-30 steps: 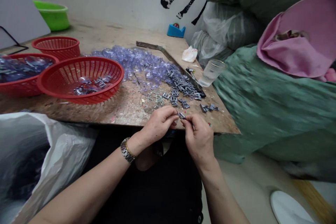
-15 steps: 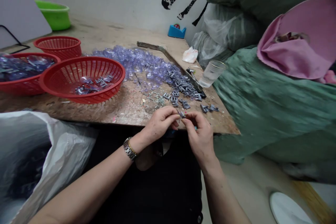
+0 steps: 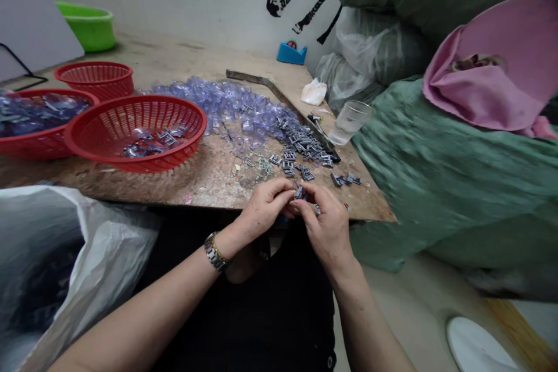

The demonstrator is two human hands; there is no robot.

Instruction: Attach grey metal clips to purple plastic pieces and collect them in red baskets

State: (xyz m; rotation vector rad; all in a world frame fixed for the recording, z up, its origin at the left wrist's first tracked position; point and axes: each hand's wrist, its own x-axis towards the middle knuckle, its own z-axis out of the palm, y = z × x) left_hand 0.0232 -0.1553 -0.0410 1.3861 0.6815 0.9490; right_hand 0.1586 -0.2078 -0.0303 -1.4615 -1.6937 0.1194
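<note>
At the table's front edge, my left hand (image 3: 265, 203) and my right hand (image 3: 325, 218) meet, fingertips pinched around a small grey plastic part (image 3: 299, 193). Fingers cover most of it, so its full shape cannot be made out. Just beyond my hands lie loose grey plastic pieces (image 3: 288, 167) with slotted frames, and more are heaped in a pile (image 3: 305, 142). Small metal bits (image 3: 264, 165), perhaps springs or pins, are scattered left of them. Clear purplish plastic pieces (image 3: 226, 99) form a wide heap behind.
A red basket (image 3: 72, 136) with a few parts stands left, near a fuller red basket (image 3: 32, 142) and another red basket (image 3: 93, 64). A drinking glass (image 3: 350, 122) stands by the right edge. Green sacks (image 3: 457, 186) crowd the right; a white bag (image 3: 100, 226) hangs front left.
My right hand's fingers have closed in nearer to my left, and the grey part between them has turned. The view has shifted slightly.
</note>
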